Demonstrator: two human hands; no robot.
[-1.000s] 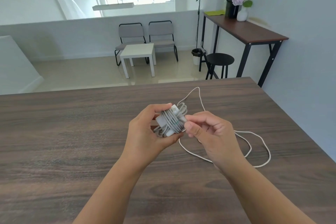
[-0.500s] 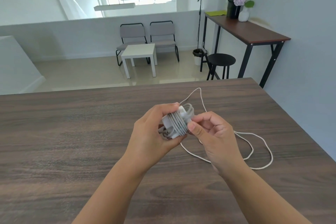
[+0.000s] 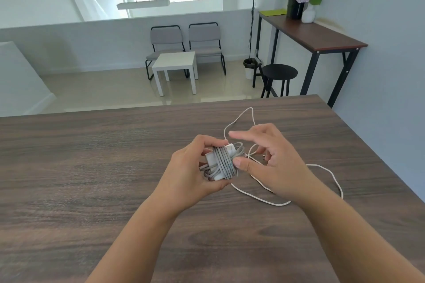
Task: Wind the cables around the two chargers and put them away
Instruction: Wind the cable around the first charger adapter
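My left hand grips a white charger with a grey cable wound tightly around it, held just above the wooden table. My right hand is beside it, thumb tip resting on the grey windings and the other fingers spread apart, index stretched out over the charger. A loose white cable lies in loops on the table under and to the right of my right hand. A small dark plug tip shows between my right fingers. A second charger body is not visible.
The table's far edge runs just beyond the white cable's top loop, and its right edge is close to the cable. Beyond are a black stool, a tall side table and a low white table.
My right hand has let go of its pinch on the grey cable and opened its fingers, keeping only the thumb on the windings. The wound charger stays in my left hand.
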